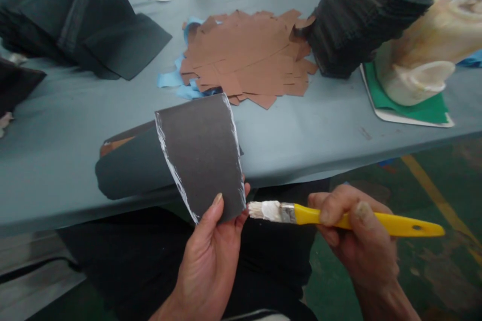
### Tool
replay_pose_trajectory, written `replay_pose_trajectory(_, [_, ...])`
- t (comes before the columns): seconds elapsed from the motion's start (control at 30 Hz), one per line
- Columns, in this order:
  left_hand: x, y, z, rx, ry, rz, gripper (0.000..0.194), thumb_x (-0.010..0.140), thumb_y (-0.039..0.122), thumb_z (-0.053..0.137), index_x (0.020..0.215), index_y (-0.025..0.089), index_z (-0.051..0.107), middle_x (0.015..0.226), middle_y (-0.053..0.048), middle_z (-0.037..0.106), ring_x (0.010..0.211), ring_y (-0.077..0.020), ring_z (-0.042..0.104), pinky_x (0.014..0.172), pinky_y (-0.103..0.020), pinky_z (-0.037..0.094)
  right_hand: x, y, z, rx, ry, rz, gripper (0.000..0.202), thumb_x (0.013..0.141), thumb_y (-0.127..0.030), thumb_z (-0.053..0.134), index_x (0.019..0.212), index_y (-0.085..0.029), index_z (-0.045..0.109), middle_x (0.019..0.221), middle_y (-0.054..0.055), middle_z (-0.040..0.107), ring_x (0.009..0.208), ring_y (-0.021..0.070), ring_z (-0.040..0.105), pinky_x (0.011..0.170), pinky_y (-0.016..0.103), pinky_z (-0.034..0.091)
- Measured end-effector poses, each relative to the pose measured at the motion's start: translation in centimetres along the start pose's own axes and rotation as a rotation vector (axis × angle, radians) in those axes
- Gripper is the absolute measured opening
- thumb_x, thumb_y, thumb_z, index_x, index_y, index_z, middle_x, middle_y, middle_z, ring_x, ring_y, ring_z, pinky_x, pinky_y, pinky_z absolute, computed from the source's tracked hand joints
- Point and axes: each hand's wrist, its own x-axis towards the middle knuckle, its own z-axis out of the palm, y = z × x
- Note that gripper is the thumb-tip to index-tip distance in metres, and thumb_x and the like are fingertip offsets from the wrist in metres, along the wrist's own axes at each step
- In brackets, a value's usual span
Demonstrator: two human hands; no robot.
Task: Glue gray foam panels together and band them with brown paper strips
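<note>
My left hand (pixel 213 256) grips a dark grey-brown sheet (pixel 199 155) by its near end, thumb on top and fingers beneath. White paste streaks both long edges of that sheet. In my right hand (pixel 354 230) is a paintbrush (pixel 410 224) with a yellow handle, a metal band and bristles loaded with white paste. The bristle tip is at the sheet's near right corner; whether it touches cannot be made out. Behind the sheet, a rolled dark green piece (pixel 131 165) lies at the table's front edge, with a brown layer showing inside it.
A heap of brown cut pieces (pixel 244 60) lies mid-table over light blue scraps (pixel 169 79). On the right lean stacked dark pieces (pixel 350 20), beside a paste-stained container (pixel 410 72) on a green sheet (pixel 433 110). Folded dark fabric (pixel 75 25) is piled at left.
</note>
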Motion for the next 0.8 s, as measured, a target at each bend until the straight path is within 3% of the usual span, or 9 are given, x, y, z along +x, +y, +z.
replay_pose_trajectory(0.17, [0.1, 0.0, -0.3, 0.006, -0.042, 0.050, 0.030, 0.096, 0.024, 0.071, 0.126, 0.026, 0.076, 0.133, -0.006, 0.076, 0.110, -0.0226, 0.073, 0.090, -0.039, 0.064, 1.3, -0.2, 0.7, 0.055, 0.097, -0.074, 0.036, 0.100, -0.049, 0.070, 0.075, -0.023, 0.075, 0.045, -0.005, 0.044, 0.040, 0.0097, 0.038, 0.042, 0.023, 0.031])
replay_pose_trajectory(0.43, [0.1, 0.0, -0.1, -0.045, 0.036, 0.041, 0.038, 0.098, 0.019, 0.067, 0.135, 0.029, 0.072, 0.129, -0.007, 0.077, 0.107, -0.0232, 0.073, 0.090, -0.042, 0.065, 3.2, 0.2, 1.9, 0.030, 0.020, -0.095, 0.041, 0.101, -0.049, 0.069, 0.073, -0.020, 0.074, 0.047, -0.005, 0.047, 0.038, 0.0078, 0.040, 0.038, 0.020, 0.026])
replay_pose_trajectory(0.57, [0.5, 0.0, -0.7, -0.013, 0.014, 0.027, 0.044, 0.096, 0.022, 0.071, 0.139, 0.028, 0.069, 0.137, -0.010, 0.073, 0.122, -0.0276, 0.069, 0.093, -0.042, 0.064, 3.9, -0.1, 1.8, 0.032, 0.019, -0.112, 0.043, 0.101, -0.050, 0.069, 0.071, -0.020, 0.072, 0.045, -0.005, 0.045, 0.037, 0.0078, 0.037, 0.038, 0.020, 0.028])
replay_pose_trajectory(0.7, [0.7, 0.0, -1.0, -0.022, -0.047, 0.049, 0.047, 0.093, 0.023, 0.075, 0.139, 0.033, 0.069, 0.142, -0.006, 0.071, 0.120, -0.0260, 0.070, 0.098, -0.044, 0.063, 4.5, -0.1, 1.7, 0.020, -0.084, -0.108, 0.045, 0.103, -0.049, 0.065, 0.069, -0.020, 0.071, 0.046, -0.005, 0.044, 0.037, 0.0073, 0.037, 0.037, 0.019, 0.026])
replay_pose_trajectory(0.8, [0.8, -0.1, -1.2, -0.015, -0.044, 0.023, 0.045, 0.093, 0.025, 0.076, 0.137, 0.031, 0.071, 0.142, -0.008, 0.072, 0.121, -0.0267, 0.071, 0.096, -0.042, 0.063, 5.1, 0.2, 1.7, -0.003, -0.064, -0.112, 0.045, 0.103, -0.050, 0.065, 0.070, -0.019, 0.071, 0.048, -0.004, 0.047, 0.039, 0.0076, 0.038, 0.038, 0.020, 0.026])
